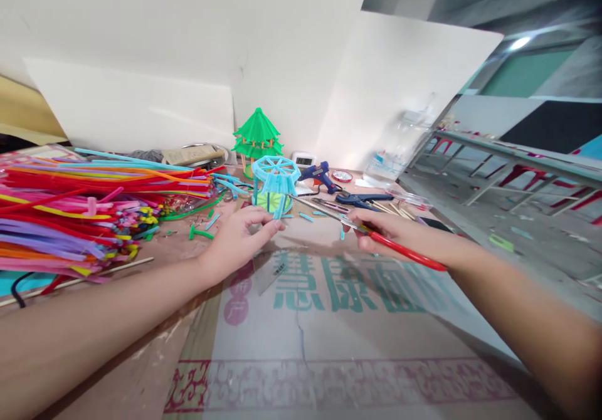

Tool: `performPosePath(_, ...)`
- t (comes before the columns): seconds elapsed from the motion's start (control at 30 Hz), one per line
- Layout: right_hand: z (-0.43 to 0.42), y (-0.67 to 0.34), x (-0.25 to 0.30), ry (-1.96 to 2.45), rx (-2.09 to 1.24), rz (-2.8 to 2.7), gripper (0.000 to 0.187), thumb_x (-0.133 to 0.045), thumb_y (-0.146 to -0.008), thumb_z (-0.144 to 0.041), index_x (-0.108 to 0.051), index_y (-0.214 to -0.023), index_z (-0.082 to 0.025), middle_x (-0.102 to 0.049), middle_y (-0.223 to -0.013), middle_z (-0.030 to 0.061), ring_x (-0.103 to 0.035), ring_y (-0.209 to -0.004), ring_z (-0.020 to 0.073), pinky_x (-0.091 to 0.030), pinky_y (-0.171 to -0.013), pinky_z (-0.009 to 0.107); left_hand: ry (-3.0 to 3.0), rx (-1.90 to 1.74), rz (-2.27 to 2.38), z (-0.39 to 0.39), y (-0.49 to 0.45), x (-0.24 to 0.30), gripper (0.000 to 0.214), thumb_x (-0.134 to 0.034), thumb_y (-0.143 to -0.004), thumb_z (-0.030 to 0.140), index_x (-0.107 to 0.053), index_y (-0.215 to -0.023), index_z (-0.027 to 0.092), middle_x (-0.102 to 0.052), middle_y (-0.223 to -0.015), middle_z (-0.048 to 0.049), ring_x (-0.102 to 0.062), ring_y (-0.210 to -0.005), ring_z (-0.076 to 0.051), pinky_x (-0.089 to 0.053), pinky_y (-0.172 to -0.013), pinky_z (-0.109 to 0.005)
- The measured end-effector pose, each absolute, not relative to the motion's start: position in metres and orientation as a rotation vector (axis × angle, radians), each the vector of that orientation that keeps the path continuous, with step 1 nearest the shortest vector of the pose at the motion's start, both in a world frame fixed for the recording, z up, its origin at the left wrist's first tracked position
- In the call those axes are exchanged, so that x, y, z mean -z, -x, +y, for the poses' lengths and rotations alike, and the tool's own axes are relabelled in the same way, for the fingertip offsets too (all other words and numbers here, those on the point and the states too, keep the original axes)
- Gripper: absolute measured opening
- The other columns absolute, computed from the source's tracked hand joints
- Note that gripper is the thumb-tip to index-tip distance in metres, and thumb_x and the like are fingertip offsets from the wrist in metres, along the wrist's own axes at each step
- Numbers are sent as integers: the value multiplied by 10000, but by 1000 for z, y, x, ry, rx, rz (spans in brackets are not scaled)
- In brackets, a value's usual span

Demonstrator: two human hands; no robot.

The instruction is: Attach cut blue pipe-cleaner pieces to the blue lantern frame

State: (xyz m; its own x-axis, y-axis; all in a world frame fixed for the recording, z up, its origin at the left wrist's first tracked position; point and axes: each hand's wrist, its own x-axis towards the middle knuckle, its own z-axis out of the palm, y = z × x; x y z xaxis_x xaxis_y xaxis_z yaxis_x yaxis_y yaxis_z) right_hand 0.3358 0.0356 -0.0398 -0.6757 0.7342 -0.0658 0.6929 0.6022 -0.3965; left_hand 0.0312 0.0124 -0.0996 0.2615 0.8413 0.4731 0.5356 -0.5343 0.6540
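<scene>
My left hand (pixel 244 239) pinches short light-blue pipe cleaner pieces (pixel 280 209) between thumb and fingers. In my right hand (pixel 383 231) are red-handled scissors (pixel 407 252), their blades pointing left toward the left hand. A small blue piece (pixel 342 232) is by the right fingertips; whether they hold it I cannot tell. Just behind the left fingertips stands a light-blue pipe cleaner model (pixel 276 175) with a spoked round top and a yellow-green lower part. A green tiered pagoda-like model (pixel 258 133) rises behind it.
Piles of coloured pipe cleaners (pixel 94 219) fill the left side. A blue glue gun (pixel 320 175), dark-handled pliers (pixel 362 200), and a plastic bottle (pixel 395 147) are at the back right. Blue and green offcuts (pixel 201 233) lie about. Printed cardboard (pixel 338 338) covers the front.
</scene>
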Motion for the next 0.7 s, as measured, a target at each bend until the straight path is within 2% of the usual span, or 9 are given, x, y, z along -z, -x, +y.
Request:
performPosePath(0.13,33,-330,44,1178,-554,-2739,359,-475,-897,-473,-543,-1130,-209,-583,-920,41,-537,-797,193,-423,-683,282,-2157,-1157,1232,12,-31,102,279,-529,-895,354,-700,-768,174,-691,-820,-21,-608,-837,-172,-448,-801,-268)
performPosePath(0.33,29,-318,48,1103,-604,-2776,355,-488,-889,-487,-560,-1077,-195,-560,-835,22,-508,-722,175,-407,-627,272,-2246,-1088,1204,13,-32,104,266,-535,-887,333,-711,-754,184,-690,-781,-5,-610,-810,-165,-454,-793,-257)
performPosePath(0.7,22,-303,48,1187,-689,-2686,371,-537,-840,-526,-617,-1007,-204,-587,-831,17,-512,-711,173,-381,-612,257,-2245,-1064,1164,12,-35,102,270,-547,-876,320,-734,-762,162,-722,-795,-27,-637,-811,-167,-456,-758,-260)
